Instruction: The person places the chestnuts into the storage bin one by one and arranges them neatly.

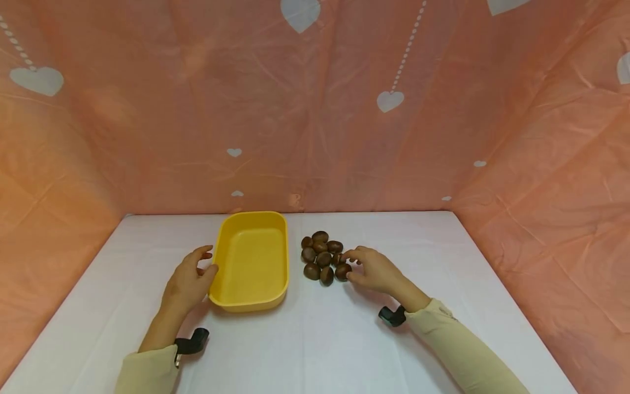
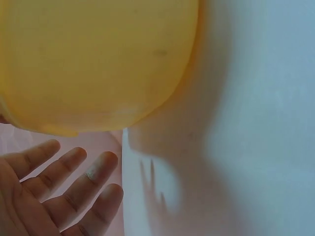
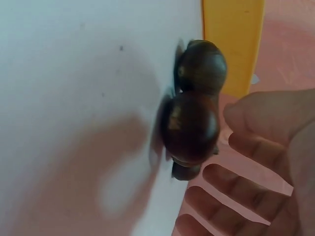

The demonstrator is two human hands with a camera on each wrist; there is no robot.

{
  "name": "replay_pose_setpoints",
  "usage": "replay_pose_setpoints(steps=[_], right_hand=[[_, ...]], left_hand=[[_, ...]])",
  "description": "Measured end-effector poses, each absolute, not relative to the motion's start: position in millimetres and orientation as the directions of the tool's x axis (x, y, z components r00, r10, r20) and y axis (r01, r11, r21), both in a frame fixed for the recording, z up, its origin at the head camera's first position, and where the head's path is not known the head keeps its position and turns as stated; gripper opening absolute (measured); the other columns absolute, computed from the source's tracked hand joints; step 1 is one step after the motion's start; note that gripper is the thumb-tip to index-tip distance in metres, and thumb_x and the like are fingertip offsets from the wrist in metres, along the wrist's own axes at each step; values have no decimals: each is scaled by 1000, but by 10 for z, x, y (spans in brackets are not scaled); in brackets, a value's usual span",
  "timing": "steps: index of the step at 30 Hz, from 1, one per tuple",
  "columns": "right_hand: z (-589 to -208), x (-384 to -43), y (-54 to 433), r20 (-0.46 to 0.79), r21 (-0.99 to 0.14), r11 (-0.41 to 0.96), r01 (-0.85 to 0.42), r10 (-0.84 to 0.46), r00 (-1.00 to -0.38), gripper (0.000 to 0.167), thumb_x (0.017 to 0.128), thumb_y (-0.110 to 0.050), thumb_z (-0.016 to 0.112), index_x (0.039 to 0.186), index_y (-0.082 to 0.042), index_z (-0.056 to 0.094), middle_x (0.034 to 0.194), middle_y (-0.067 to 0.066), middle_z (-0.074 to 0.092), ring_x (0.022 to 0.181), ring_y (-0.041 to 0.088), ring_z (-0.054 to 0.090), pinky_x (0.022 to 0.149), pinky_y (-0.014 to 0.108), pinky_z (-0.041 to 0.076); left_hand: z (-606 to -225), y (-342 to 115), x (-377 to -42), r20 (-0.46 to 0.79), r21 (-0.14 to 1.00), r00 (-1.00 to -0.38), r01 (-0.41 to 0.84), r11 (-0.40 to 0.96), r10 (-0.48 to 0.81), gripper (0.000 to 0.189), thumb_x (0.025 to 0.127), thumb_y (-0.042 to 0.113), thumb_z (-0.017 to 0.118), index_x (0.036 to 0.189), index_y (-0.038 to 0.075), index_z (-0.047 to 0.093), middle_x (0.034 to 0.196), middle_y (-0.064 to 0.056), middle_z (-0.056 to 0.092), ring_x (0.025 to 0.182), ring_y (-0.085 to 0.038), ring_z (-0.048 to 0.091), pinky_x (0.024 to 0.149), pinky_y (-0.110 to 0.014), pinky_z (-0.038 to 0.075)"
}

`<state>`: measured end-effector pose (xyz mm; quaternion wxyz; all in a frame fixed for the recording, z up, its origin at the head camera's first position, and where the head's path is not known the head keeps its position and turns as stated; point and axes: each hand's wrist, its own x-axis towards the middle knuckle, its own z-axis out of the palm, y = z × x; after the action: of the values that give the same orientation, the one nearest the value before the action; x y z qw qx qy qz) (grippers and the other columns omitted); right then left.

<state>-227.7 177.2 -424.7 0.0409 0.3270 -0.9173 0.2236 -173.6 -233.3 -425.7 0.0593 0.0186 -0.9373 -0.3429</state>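
A cluster of several glossy brown chestnuts (image 1: 323, 259) lies on the white table, right of a yellow plastic tray (image 1: 250, 267) whose inside holds nothing. At the tray's left side is my left hand (image 1: 188, 280), its thumb tip right at the rim and its fingers spread apart in the left wrist view. My right hand (image 1: 375, 269) reaches in from the right, fingertips at the nearest chestnuts. In the right wrist view its thumb and fingers stand apart beside a dark chestnut (image 3: 191, 128), without closing round it.
The white tabletop (image 1: 305, 350) spreads around the tray and chestnuts. An orange cloth (image 1: 206, 109) with pale hearts hangs behind the table and along both sides. Black wrist cameras sit at both cuffs, the left one (image 1: 193, 341) low over the table.
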Motion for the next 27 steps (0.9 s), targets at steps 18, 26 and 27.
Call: replay_pose_setpoints(steps=[18, 26, 27], right_hand=[[-4356, -2311, 1713, 181, -354, 737, -575, -549, -816, 31, 76, -16, 69, 106, -16, 68, 87, -4, 62, 78, 11, 55, 71, 28, 47], [-4355, -2309, 1691, 173, -314, 774, -550, -523, -835, 31, 74, -22, 70, 105, -21, 68, 84, -9, 61, 75, 9, 52, 65, 27, 43], [-4357, -2311, 1688, 174, -309, 776, -550, -523, -835, 31, 74, -22, 71, 105, -21, 68, 84, -9, 61, 75, 9, 51, 65, 27, 43]], left_hand=[[-4316, -2280, -1803, 79, 705, -990, -25, 709, -113, 49, 96, 21, 45, 144, 11, 40, 133, -22, 54, 97, -29, 63, 74, -31, 46], [-4337, -2252, -1828, 66, 725, -987, -51, 687, -143, 48, 97, 20, 44, 144, 12, 40, 132, -21, 54, 95, -28, 62, 72, -29, 47], [-4341, -2250, -1831, 65, 730, -987, -54, 681, -148, 48, 97, 20, 44, 144, 13, 40, 132, -20, 54, 95, -27, 62, 72, -29, 47]])
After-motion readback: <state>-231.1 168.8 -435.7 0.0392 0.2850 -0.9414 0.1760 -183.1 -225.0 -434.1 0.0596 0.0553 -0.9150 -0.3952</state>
